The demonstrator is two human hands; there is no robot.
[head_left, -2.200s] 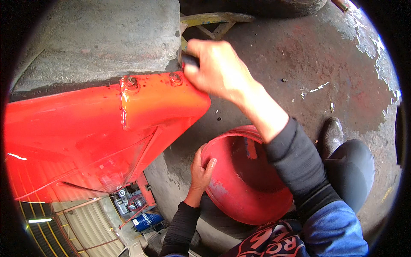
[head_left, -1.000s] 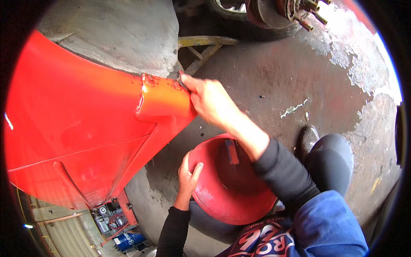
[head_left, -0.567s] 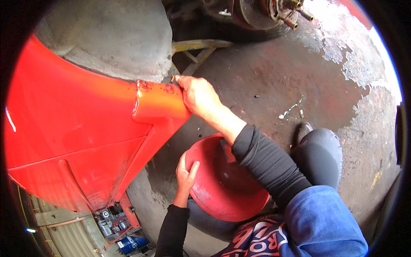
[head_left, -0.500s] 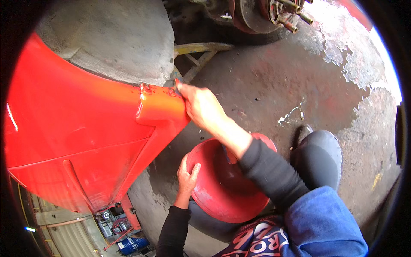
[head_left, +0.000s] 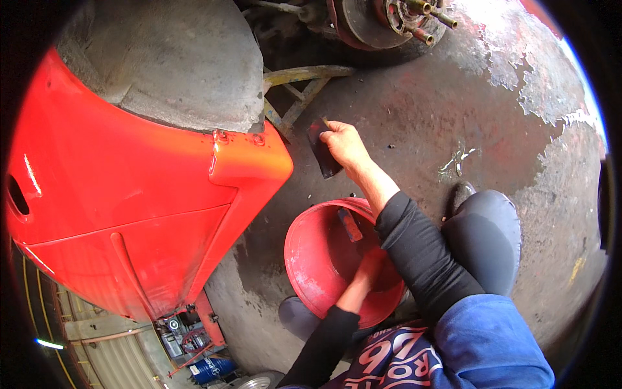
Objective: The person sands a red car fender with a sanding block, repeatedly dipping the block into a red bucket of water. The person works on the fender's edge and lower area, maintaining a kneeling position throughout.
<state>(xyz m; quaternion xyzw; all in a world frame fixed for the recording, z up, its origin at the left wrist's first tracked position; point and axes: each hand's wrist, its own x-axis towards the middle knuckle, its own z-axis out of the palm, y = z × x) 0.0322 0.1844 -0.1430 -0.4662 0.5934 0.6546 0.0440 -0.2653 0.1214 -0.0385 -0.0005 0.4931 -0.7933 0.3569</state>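
My right hand point(head_left: 343, 144) is closed on a dark, rectangular sheet that looks like sandpaper point(head_left: 323, 155). It holds the sheet in the air, apart from the glossy red car body panel point(head_left: 175, 168) on the left. The panel's corner point(head_left: 272, 159) is the part nearest to that hand. Below, a red bucket point(head_left: 304, 272) stands tilted in front of me. My left hand point(head_left: 368, 269) reaches down inside it, fingers hidden in shadow. Against the bucket's inner wall rests a small blue and orange-red block point(head_left: 350, 225).
A grey wheel arch point(head_left: 188, 65) curves above the panel. A yellowish metal stand point(head_left: 301, 76) stands behind the corner, and a wheel hub with studs point(head_left: 389, 19) juts in at the top. My bent knee point(head_left: 486, 227) is right of the bucket. A blue drum point(head_left: 210, 369) stands lower left.
My right hand has come off the panel corner, moving right, and the dark sheet now shows in it. My left hand has left the bucket's rim and gone inside.
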